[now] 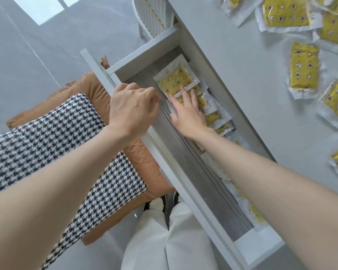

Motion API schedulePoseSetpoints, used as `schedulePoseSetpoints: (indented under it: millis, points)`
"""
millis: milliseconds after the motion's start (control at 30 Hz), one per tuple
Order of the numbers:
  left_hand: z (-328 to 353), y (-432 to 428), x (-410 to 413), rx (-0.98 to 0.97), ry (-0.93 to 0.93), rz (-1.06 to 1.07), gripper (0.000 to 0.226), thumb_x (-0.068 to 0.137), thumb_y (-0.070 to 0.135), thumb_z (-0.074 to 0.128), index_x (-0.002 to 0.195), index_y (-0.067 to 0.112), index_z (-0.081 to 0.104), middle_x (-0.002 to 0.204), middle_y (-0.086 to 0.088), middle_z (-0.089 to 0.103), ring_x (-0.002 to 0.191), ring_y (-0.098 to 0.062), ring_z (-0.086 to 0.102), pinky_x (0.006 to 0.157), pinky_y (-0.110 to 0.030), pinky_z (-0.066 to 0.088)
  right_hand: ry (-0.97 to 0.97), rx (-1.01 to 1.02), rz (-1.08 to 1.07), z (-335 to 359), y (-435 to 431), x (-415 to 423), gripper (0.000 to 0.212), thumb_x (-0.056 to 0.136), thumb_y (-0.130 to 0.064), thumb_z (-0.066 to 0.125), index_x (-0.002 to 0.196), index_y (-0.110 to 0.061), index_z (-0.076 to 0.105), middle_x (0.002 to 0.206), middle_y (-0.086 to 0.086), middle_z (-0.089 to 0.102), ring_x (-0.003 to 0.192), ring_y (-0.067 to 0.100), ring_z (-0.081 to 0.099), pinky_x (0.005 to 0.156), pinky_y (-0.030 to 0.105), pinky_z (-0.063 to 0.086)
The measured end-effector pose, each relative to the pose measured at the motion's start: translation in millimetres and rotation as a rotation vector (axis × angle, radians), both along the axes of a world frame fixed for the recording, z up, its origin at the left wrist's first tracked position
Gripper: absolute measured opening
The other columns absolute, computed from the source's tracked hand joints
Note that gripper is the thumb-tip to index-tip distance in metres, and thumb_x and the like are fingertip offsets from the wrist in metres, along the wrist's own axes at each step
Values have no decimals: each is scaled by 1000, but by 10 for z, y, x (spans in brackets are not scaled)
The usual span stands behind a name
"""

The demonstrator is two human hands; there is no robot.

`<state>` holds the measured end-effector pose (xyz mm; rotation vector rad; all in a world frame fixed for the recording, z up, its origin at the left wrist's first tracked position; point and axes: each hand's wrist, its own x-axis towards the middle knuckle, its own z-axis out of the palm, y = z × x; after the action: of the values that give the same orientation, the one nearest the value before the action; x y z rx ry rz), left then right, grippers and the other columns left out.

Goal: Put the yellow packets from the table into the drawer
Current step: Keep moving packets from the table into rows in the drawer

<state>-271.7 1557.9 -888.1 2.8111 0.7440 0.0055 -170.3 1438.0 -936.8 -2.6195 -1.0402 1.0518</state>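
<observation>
On the white table (232, 84) many yellow packets (303, 68) lie loose. Below its edge, the open drawer (193, 172) holds a packet row (176, 78), half hidden under the tabletop. The right hand (189, 114) presses it with straight, spread fingers. The left hand (133, 108) has bent fingers; whether they grip anything is unclear.

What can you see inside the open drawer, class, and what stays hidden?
Overlapping yellow packets line the far side of the drawer, the right hand pressing flat on them; grey grained floor lies bare beside them. The forearm and table edge cover part of the row.
</observation>
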Motion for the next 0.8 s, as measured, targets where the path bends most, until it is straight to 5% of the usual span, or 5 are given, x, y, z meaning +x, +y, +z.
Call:
schedulePoseSetpoints:
  millis: [267, 400, 600, 800]
  points:
    - [-3, 7, -8, 15, 191, -110, 37, 99, 35, 27, 112, 25, 61, 102, 2, 72, 94, -23, 60, 92, -37, 32, 64, 110, -154, 259, -278, -78, 58, 96, -19, 48, 150, -27, 27, 160, 0, 13, 147, 24, 3, 117, 47, 16]
    - [326, -110, -45, -287, 302, -112, 39, 101, 26, 28, 136, 22, 45, 124, -7, 57, 112, -25, 55, 97, -39, 38, 131, 135, -271, 709, -610, -150, 50, 96, -18, 47, 145, -21, 37, 149, 1, 37, 139, 22, 27, 113, 39, 25]
    - [1414, -521, -164, -628, 142, -77, 40, 100, 14, 37, 138, 22, 44, 135, -2, 51, 117, -16, 54, 100, -30, 45, 195, 230, -454, 1753, -1075, -267, 36, 95, -19, 51, 131, -24, 54, 125, -6, 60, 101, 14, 59, 82, 21, 41]
    - [2642, -896, -160, -737, -6, -82, 36, 100, 16, 39, 133, 22, 49, 129, 2, 58, 114, -13, 57, 98, -34, 49, 197, 348, -638, 3036, -1565, -342, 26, 95, -15, 49, 115, -28, 60, 109, -12, 64, 100, 5, 58, 82, 21, 48]
